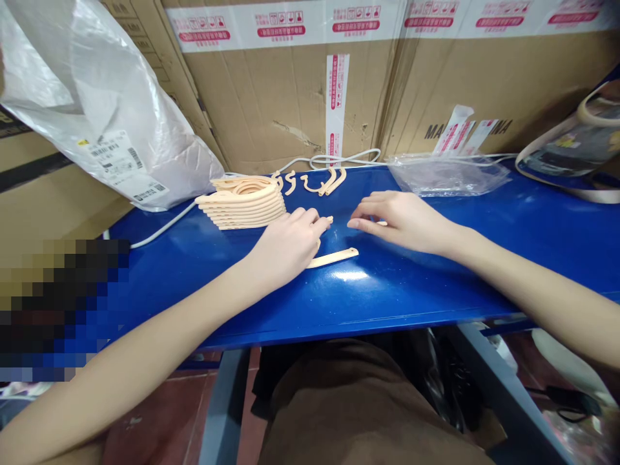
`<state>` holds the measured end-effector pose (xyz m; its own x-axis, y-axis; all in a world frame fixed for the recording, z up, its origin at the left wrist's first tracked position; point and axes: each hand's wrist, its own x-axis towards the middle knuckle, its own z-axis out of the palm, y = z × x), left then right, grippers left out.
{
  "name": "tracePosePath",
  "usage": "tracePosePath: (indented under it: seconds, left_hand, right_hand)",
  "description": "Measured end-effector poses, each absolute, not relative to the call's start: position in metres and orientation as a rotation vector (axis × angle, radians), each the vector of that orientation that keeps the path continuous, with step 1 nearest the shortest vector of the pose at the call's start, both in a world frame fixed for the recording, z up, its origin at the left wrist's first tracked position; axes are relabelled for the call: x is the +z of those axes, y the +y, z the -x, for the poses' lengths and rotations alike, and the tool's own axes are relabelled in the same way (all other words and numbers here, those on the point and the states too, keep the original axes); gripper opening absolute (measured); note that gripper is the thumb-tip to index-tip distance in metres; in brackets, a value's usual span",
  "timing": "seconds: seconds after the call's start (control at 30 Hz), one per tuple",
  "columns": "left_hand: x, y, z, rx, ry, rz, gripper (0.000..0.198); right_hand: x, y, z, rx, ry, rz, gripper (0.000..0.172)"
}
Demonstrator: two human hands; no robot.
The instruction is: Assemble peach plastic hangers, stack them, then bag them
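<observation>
My left hand (293,242) is closed around a cream plastic piece, whose small tip (330,219) sticks out past the fingers. Most of that piece is hidden. A flat cream strip (339,257) with a hole near its end reaches out from under the same hand on the blue table. To the right, my right hand (404,219) hovers low with loosely bent fingers and the thumb apart. A bit of cream plastic (382,223) shows between its thumb and fingers; whether it is held is unclear. A neat stack of curved cream pieces (247,203) stands just left of my left hand.
Several loose curved cream hooks (334,181) lie at the back of the blue table (411,290). Behind are taped cardboard boxes (281,97) and a white cable (349,157). A clear plastic bag (445,175) lies right; a large white bag (130,123) stands left.
</observation>
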<state>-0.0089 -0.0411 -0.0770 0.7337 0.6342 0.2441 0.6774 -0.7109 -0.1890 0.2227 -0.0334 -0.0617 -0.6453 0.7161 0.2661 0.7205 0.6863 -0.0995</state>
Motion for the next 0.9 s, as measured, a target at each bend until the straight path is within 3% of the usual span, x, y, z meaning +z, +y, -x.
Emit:
tracePosePath:
  seconds: [0.23,0.4,0.57,0.9]
  left_hand:
    - [-0.080,-0.052,0.002,-0.502,-0.832,2.889,0.042]
    - [-0.086,-0.041,0.007,-0.514,-0.870,2.945,0.037]
    - [-0.090,-0.032,0.010,-0.449,-0.874,3.199,0.026]
    - [-0.091,-0.023,0.012,-0.550,-0.851,3.239,0.024]
  right_hand:
    - [-0.056,-0.026,-0.240,-0.302,-2.636,1.360,0.046]
    - [-0.061,-0.023,-0.246,-0.393,-2.719,1.451,0.049]
    - [-0.064,-0.024,-0.245,-0.226,-2.791,1.504,0.047]
    - [-0.065,-0.029,-0.235,0.068,-2.758,1.387,0.029]
